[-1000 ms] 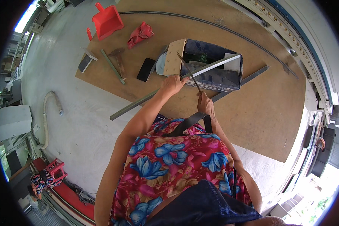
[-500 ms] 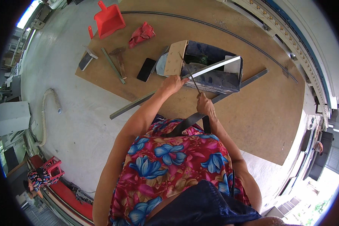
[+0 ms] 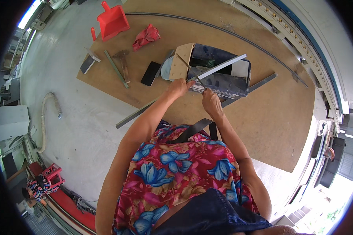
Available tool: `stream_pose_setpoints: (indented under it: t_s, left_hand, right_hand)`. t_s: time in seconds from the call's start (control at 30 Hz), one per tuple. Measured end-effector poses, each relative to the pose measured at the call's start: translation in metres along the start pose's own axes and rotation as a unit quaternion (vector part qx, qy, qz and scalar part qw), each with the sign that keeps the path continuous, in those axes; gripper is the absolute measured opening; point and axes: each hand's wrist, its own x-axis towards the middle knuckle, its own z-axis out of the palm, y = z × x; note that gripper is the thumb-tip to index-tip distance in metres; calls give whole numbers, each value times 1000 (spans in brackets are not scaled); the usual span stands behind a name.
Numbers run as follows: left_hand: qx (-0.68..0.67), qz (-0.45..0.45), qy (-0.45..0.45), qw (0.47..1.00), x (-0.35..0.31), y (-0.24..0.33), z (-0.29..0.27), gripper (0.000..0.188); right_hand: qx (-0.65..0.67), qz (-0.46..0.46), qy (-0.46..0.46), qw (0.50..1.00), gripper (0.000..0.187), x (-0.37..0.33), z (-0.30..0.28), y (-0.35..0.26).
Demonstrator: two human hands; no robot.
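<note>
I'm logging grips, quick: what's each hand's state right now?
Left hand: closed, holding the long grey bar.
Right hand: closed, holding the thin dark rod.

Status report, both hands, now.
Left hand gripping metal bar. Right hand holding thin dark rod, crossing bar. Open box beneath bar's far end.

1. Even, fairly bright light covers the brown board (image 3: 270,129).
2. Beyond the board's lower right, an opening (image 3: 341,192) glares white.
3. Around the board, straight edges bend towards black corners.
</note>
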Motion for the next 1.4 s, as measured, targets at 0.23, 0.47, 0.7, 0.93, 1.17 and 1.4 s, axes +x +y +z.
stream_pose_setpoints:
  t_s: [0.23,0.47,0.7,0.93,1.17,1.4]
  left_hand:
    - [22,-4,-3,1000,-4,0,-1,69]
    - [27,20,32,999,-3,-6,4,69]
    - [51,19,14,998,-5,-2,0,70]
    - [29,18,1,999,-6,3,-7,71]
    - [27,10,-3,1000,-7,0,-3,72]
    - [21,7,-11,1000,-3,-1,-4,71]
  right_hand:
    - [20,-17,-29,999,19,-10,1,2]
    - [31,-14,-41,999,16,-20,8,14]
    - [48,-1,-17,999,19,-23,6,2]
    - [61,-21,-12,998,20,-30,10,13]
    - [37,-13,-10,999,20,-34,10,10]
    - [59,3,-13,998,59,-33,7,-9]
